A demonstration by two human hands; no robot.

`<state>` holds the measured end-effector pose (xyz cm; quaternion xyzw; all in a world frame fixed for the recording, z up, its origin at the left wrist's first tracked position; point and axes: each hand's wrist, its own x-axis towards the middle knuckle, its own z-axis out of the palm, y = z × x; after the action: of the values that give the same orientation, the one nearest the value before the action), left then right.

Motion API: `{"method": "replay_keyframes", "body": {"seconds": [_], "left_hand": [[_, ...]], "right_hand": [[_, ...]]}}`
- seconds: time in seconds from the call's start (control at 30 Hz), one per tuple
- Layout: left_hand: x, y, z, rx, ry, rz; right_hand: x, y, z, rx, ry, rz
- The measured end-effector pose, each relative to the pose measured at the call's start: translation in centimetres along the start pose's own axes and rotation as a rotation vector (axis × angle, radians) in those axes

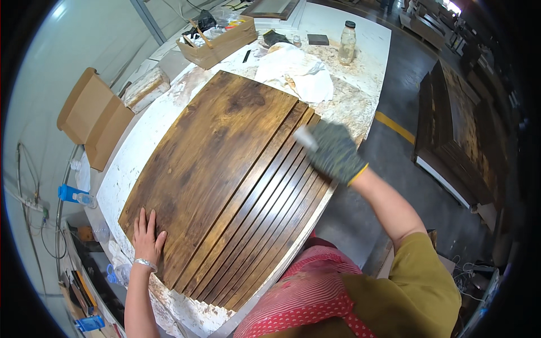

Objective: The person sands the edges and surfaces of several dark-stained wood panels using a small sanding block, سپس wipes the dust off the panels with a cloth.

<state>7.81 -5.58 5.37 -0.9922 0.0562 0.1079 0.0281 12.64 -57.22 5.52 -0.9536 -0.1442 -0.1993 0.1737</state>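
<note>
A stack of dark brown wood-grain boards lies fanned out on the worktable [360, 96]. The broad top board [208, 152] shows its whole face, while the lower boards [256, 225] show as narrow glossy strips stepping toward me at the right. Bare and with a bracelet at the wrist, my left hand [147, 239] rests flat near the top board's near left edge, fingers stretched. My right hand [333, 153] wears a dark patterned work glove and is closed on a small white wad [305, 138], smeared by motion, over the strips' far right ends.
Beyond the boards lie a crumpled white cloth [304, 73], a glass jar [347, 44], a dark block [318, 39] and a cardboard box of odds and ends [220, 46]. An opened carton [96, 118] stands at the left. More stacked panels [456, 135] stand across the floor at right.
</note>
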Motion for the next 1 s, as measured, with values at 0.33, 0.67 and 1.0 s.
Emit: {"method": "replay_keyframes", "body": {"seconds": [0.33, 0.67, 1.0], "left_hand": [[0.0, -0.5, 0.3, -0.036, 0.01, 0.014], [-0.3, -0.9, 0.8, -0.028, 0.041, 0.03], [0.0, -0.7, 0.5, -0.024, 0.027, 0.023]], "right_hand": [[2.4, 2.3, -2.5, -0.048, -0.113, 0.124], [-7.0, -2.4, 4.1, 0.247, -0.268, -0.413], [0.8, 6.2, -1.8, -0.209, 0.025, 0.329]]}}
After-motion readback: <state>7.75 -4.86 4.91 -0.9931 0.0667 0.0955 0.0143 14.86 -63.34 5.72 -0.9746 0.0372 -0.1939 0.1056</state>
